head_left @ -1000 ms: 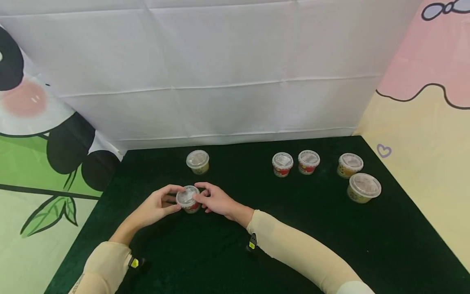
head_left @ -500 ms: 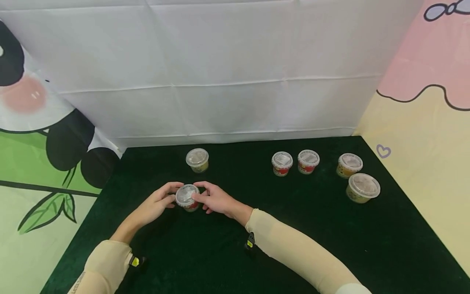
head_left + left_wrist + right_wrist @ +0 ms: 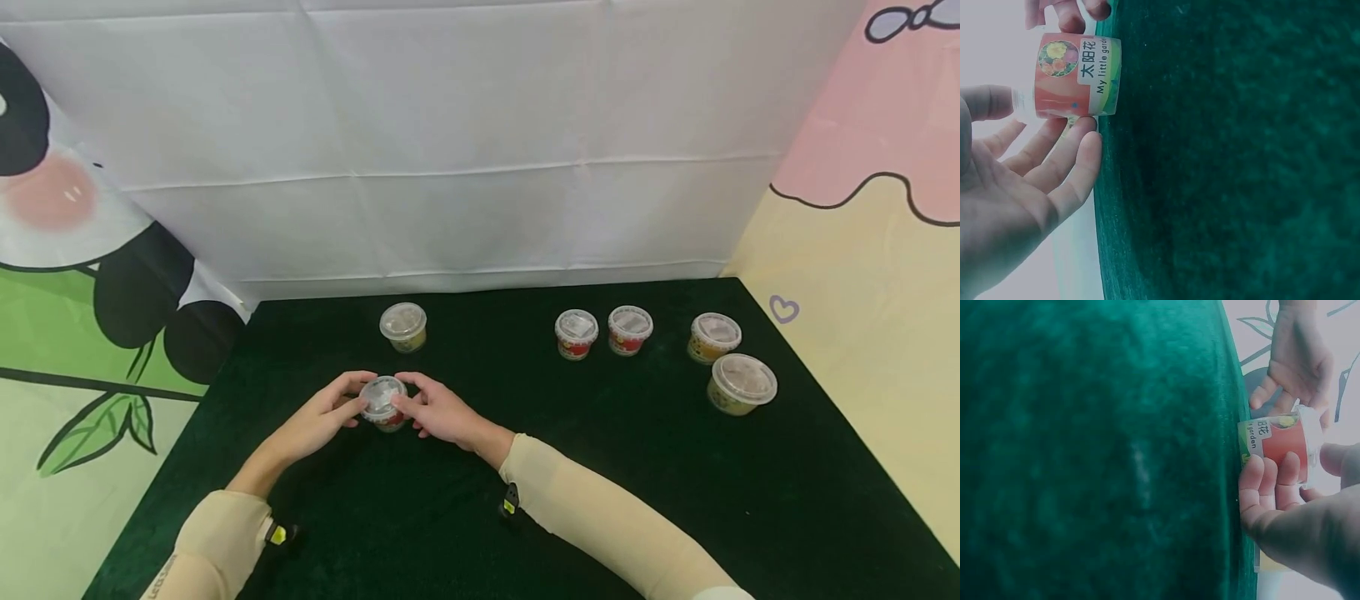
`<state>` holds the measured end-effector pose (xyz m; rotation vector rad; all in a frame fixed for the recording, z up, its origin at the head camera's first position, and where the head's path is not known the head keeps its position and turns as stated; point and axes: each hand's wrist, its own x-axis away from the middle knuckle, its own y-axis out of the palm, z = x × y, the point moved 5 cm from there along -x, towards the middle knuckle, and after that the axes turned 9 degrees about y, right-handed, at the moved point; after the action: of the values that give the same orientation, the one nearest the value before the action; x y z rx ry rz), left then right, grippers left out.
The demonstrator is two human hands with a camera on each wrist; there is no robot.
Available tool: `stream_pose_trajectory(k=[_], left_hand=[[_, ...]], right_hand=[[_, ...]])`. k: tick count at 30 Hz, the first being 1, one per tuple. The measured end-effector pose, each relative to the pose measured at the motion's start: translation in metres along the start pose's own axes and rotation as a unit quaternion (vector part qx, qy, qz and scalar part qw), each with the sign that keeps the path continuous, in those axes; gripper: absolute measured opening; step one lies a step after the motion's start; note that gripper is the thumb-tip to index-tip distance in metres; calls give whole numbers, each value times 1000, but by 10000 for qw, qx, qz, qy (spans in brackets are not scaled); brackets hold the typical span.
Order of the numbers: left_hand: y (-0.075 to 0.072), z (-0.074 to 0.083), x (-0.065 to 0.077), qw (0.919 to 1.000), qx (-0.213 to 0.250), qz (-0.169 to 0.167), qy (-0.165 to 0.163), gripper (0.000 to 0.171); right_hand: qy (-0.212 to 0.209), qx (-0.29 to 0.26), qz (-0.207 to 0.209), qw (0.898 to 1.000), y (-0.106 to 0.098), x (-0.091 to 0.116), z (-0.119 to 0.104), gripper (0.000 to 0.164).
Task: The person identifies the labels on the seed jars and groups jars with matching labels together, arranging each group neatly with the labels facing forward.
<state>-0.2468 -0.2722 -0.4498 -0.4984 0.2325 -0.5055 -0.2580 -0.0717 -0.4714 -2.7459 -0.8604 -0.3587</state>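
Observation:
A small lidded plastic cup [image 3: 384,403] stands upright between the two hands at the left middle of the table. In the left wrist view its red label [image 3: 1063,84] reads "My little garden" beside a flower picture. The left hand [image 3: 318,417] holds the cup from the left, thumb at the lid's edge and fingers along the wall. From the right, the right hand [image 3: 444,414] grips it with its thumb on the clear lid [image 3: 1311,447] and fingers against the label side. Part of the cup's wall is hidden by the fingers.
Behind the hands stands a pale-yellow lidded cup [image 3: 403,327]. Two red-labelled cups [image 3: 576,334] [image 3: 630,330] are side by side at the back right. Farther right are a yellow cup [image 3: 714,337] and a wider tub [image 3: 742,383] near the table's edge [image 3: 817,400].
The left thumb has moved from the cup's lower side up to the lid's edge. The right hand keeps its hold, and the cup stays in about the same place.

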Motion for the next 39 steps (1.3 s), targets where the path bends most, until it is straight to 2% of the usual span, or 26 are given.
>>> stream_pose_trajectory(k=[5, 15, 22, 27, 33, 39], left_hand=[[1, -1, 1, 10000, 24, 28, -67, 44], [4, 4, -2, 9995, -287, 59, -144, 43], [5, 16, -3, 9941, -1065, 20, -186, 45], [2, 26, -4, 9901, -1387, -63, -212, 43], [2, 34, -9, 9811, -1923, -112, -188, 42], [7, 52, -22, 9611, -2758, 116, 17, 39]], right_hand=[[-53, 106, 115, 9999, 2, 1, -2, 54], [-32, 57, 120, 9999, 2, 1, -1, 53], [223, -112, 67, 9997, -2, -1, -2, 52], [461, -440, -95, 9979, -3, -1, -2, 52], [406, -626, -309, 9967, -6, 1, 0, 51], [142, -440, -348, 9983, -28, 9, 2, 46]])
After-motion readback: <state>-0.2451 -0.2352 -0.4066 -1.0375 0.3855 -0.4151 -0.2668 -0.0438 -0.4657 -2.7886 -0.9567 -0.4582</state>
